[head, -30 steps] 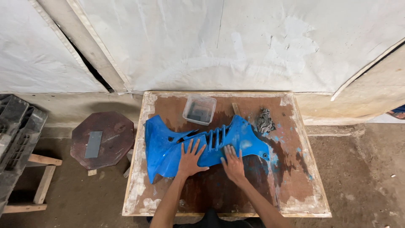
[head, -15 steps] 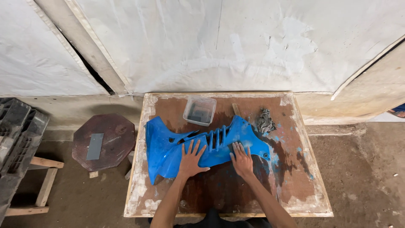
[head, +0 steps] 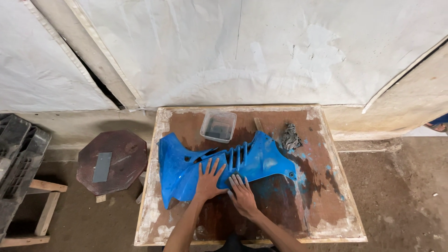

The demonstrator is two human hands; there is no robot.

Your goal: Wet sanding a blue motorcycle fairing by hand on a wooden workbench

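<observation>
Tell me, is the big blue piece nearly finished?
Done: blue smears stain the wooden table, so rubbing has happened. In hand: left hand lies flat on the blue panel; right hand works its lower edge. Left: the panel looks dull and patchy; how much remains is unclear.

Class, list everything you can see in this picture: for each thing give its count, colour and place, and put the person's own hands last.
Slotted plastic panel: one, blue, lying flat across the middle of the table.
Plastic tub: one, clear, on the table behind the panel.
Rag: one, grey, crumpled at the table's far right.
Table: one, brown top smeared with blue and white, against the wall.
Stool: one, dark brown, octagonal, left of the table.
Flat pad: one, grey, on the stool.
Crate: one, black, far left.
Wall sheeting: white, behind the table.
Left hand: flat on the panel, fingers spread.
Right hand: fingertips on the panel's near edge.
</observation>
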